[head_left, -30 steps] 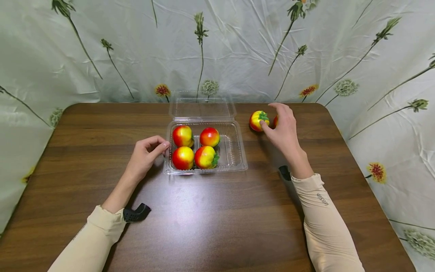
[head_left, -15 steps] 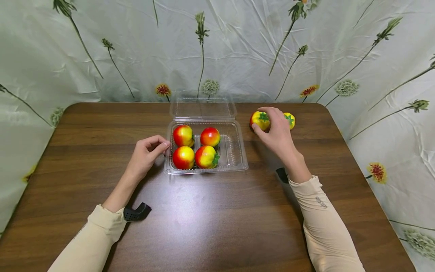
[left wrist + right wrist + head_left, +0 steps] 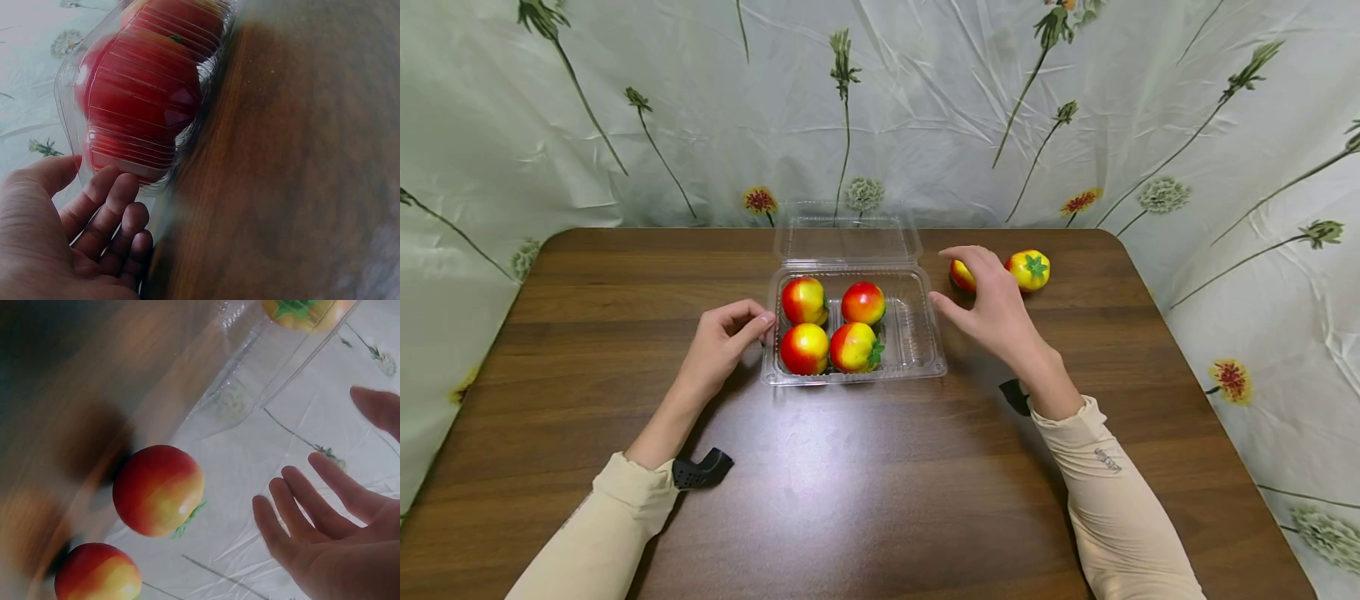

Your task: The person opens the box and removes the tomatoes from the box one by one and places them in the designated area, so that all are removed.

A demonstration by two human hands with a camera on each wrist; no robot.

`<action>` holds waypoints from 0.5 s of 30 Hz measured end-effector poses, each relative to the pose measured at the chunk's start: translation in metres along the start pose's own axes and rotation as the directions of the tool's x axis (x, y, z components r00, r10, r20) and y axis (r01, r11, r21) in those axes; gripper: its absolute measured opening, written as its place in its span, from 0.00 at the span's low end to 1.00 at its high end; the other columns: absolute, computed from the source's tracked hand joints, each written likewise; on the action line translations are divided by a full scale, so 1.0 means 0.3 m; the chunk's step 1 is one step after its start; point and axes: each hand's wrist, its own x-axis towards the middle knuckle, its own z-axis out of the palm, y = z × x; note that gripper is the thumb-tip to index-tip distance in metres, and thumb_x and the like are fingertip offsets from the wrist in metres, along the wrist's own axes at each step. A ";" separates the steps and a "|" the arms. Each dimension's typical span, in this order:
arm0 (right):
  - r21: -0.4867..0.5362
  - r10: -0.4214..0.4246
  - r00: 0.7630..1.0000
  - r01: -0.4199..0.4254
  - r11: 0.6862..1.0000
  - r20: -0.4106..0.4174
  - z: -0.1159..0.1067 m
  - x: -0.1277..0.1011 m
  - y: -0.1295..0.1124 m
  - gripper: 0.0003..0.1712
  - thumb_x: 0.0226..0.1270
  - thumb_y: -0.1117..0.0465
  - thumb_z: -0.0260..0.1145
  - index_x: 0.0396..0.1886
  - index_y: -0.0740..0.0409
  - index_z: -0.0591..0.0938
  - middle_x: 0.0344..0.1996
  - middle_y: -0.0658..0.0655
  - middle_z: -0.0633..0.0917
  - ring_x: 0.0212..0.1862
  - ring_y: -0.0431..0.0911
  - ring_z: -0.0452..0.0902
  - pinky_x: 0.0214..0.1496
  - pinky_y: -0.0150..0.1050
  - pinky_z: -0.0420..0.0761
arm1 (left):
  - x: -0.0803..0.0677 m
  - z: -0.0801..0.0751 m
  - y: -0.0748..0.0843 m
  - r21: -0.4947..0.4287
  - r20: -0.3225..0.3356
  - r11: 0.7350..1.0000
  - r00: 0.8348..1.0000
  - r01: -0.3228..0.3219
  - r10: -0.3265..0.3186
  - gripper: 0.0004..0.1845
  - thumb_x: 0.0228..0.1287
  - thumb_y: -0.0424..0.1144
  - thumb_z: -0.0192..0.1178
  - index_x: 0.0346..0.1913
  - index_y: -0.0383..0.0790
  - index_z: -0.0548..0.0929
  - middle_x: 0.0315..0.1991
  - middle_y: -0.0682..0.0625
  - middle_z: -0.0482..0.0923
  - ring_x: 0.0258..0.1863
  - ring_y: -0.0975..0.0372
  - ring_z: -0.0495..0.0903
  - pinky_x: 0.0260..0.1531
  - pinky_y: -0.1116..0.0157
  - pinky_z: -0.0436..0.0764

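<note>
A pale floral cloth (image 3: 925, 108) fills the upper part of the head view and runs down both side edges, a backdrop behind and around a dark brown wooden table (image 3: 865, 483) that takes up the whole lower half.

At the centre of the frame sits a clear plastic clamshell box (image 3: 917, 337), its lid (image 3: 847, 233) thrown back toward the cloth. Four red-and-yellow toy fruits (image 3: 831, 325) lie in the left part of its tray in two rows of two; the right part of the tray is bare plastic.

Two cream sleeves (image 3: 1112, 500) rise from the lower corners. The left hand (image 3: 718, 346), left of centre, has its fingers curled, with the fingertips against the left wall of the box; the left wrist view shows those fingers (image 3: 103, 209) pressed to the ribbed plastic with a red fruit behind it. The right hand (image 3: 988, 304), right of centre, is spread loosely with straight fingers and holds nothing, as the right wrist view confirms (image 3: 325, 519).

Just beyond the right hand, right of the box, two loose fruits lie on the table: one half hidden by the fingers (image 3: 961, 275), the other in plain sight with its green calyx up (image 3: 1028, 269).
</note>
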 end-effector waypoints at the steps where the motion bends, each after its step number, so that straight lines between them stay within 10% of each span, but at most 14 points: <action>1: 0.006 -0.005 1.000 0.005 1.000 0.008 0.002 -0.001 -0.005 0.32 0.58 0.54 0.75 0.60 0.59 0.76 0.56 0.57 0.80 0.62 0.51 0.71 0.65 0.49 0.69 | 0.000 -0.001 -0.002 0.000 -0.002 1.000 1.000 -0.001 0.001 0.09 0.69 0.36 0.62 0.35 0.32 0.83 0.26 0.47 0.78 0.29 0.52 0.73 0.31 0.68 0.75; 15: 0.061 -0.121 0.992 0.118 0.991 0.045 0.032 -0.021 -0.068 0.34 0.57 0.52 0.77 0.60 0.59 0.77 0.57 0.55 0.79 0.61 0.48 0.74 0.63 0.45 0.72 | 0.001 -0.001 -0.006 -0.013 0.006 1.000 1.000 -0.020 0.020 0.08 0.69 0.35 0.61 0.35 0.31 0.82 0.26 0.49 0.78 0.28 0.52 0.73 0.31 0.67 0.75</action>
